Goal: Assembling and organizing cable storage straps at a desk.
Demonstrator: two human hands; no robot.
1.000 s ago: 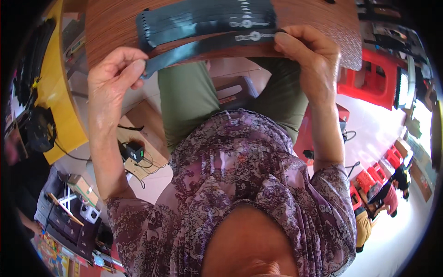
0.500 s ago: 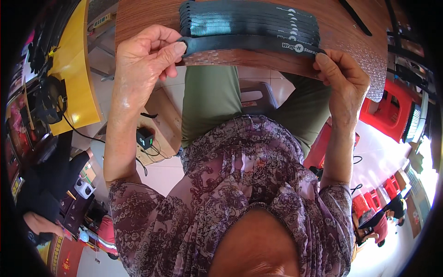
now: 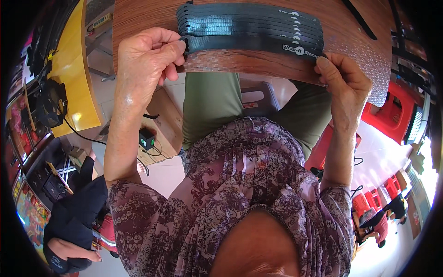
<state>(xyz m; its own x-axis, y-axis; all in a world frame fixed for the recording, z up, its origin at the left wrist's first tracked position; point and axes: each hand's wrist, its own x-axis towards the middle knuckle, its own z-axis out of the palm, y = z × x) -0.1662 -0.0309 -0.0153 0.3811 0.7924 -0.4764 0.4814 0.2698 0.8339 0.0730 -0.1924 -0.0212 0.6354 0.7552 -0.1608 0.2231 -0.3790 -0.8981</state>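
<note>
A dark strap (image 3: pixel 240 43) with a white printed mark near its right end is stretched between my hands. My left hand (image 3: pixel 147 60) pinches its looped left end between thumb and fingers. Its right end is held by my right hand (image 3: pixel 344 81), thumb against the bent fingers. Just beyond it, several matching straps (image 3: pixel 249 19) lie overlapped in a neat row, their left ends lined up. The held strap lies along the near edge of this row, close to the front edge of the brown wooden table (image 3: pixel 143 16).
Another black strap (image 3: pixel 359 18) lies on the table at far right. A yellow table (image 3: pixel 74 92) stands to the left. Below are a wooden box with a small black device (image 3: pixel 146 138) and cable. Red stools (image 3: pixel 392 113) stand at right. A person in black (image 3: pixel 78 217) is at lower left.
The held strap has come closer against the row, and its middle looks flatter. Both hands keep their hold. The person in black at lower left has shifted to the right and down in the view.
</note>
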